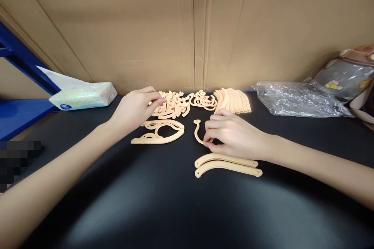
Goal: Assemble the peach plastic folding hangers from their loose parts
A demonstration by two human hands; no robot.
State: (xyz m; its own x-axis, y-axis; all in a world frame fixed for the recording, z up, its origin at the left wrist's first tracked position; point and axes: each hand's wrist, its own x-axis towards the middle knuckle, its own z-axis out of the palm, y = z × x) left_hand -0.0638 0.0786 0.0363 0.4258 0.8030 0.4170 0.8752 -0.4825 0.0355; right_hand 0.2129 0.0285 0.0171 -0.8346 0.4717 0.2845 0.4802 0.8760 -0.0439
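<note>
My left hand is over a pile of small curved beige pieces, its thumb and fingertips drawn together. Whether a piece is between them is hard to make out. My right hand pinches a beige curved hook, whose knobbed end points away from me; its other end is partly covered by my fingers. Just below that hand, two long curved hanger arms lie side by side, with holes at their ends. A folded beige hanger rests on the black table below my left hand.
Beyond my right hand stands a row of hanger arms, beside a heap of hooks. A tissue pack is at the left. Clear plastic wrap and a transparent bag sit at the right. Cardboard walls the back.
</note>
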